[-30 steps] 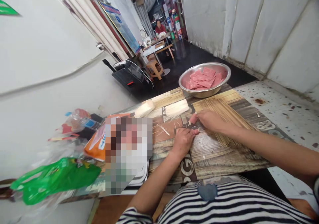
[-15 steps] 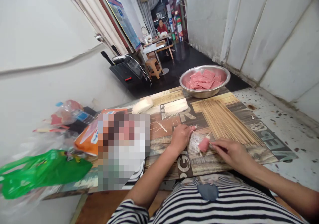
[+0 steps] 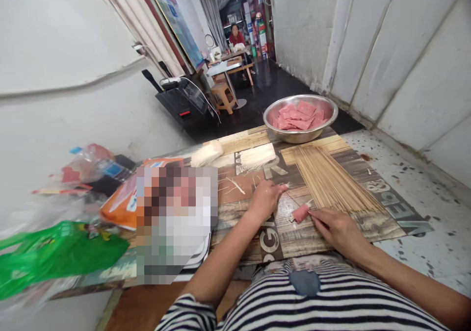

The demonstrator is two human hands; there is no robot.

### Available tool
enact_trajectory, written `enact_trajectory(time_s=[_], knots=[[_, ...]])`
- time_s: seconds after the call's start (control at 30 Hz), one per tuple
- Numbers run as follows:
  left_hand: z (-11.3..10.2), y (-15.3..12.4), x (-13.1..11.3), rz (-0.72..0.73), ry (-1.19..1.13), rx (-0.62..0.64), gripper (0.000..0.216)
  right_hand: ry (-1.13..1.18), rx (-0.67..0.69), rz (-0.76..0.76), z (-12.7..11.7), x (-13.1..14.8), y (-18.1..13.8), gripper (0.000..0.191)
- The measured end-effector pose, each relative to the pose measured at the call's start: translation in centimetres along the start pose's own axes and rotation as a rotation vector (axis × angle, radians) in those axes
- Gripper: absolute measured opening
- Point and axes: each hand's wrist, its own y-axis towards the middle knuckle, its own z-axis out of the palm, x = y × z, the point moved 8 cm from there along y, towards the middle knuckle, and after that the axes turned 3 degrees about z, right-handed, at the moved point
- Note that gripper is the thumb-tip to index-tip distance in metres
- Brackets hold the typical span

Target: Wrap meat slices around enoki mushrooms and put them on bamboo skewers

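My left hand (image 3: 267, 198) is closed, its fingertips pinching a small pink meat roll (image 3: 282, 189) with white enoki strands poking out; most of that roll is hidden by the fingers. To the right, my right hand (image 3: 336, 228) is pinched shut around what looks like a thin bamboo skewer, a faint line that runs toward the left fingertips. Right by its fingertips is a second pink roll (image 3: 300, 214), tilted, with enoki showing at both ends. Whether the skewer passes through this roll I cannot tell.
Many bamboo skewers (image 3: 334, 179) lie fanned at the right. Enoki bundles (image 3: 257, 157) rest near the far edge, behind which a steel bowl (image 3: 270, 130) holds pink slices. At left are an orange package (image 3: 119, 208) and a green bag (image 3: 73, 257). A person (image 3: 236, 38) sits far back.
The second roll has turned and tilted more toward my right fingertips. A thin line between the hands now shows. Both hands keep their pinch, and the view has shifted slightly.
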Motion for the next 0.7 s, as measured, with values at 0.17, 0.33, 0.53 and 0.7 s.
enact_trajectory(time_s=[0.17,0.33,0.53,0.7], knots=[[-0.2,0.0,-0.1,-0.002,-0.009,0.003,0.042,0.000,0.007,0.001,-0.1,0.1,0.1,0.029],[-0.3,0.1,-0.2,0.004,0.006,0.011,0.041,-0.003,-0.003,-0.016,0.2,0.1,0.1,0.028],[0.0,0.1,-0.3,0.015,0.035,0.018,0.043,-0.044,-0.030,-0.053,0.2,0.7,0.2,0.028],[0.2,0.2,-0.5,0.015,0.067,0.045,0.041,-0.099,-0.088,-0.087,0.3,1.5,0.3,0.028]])
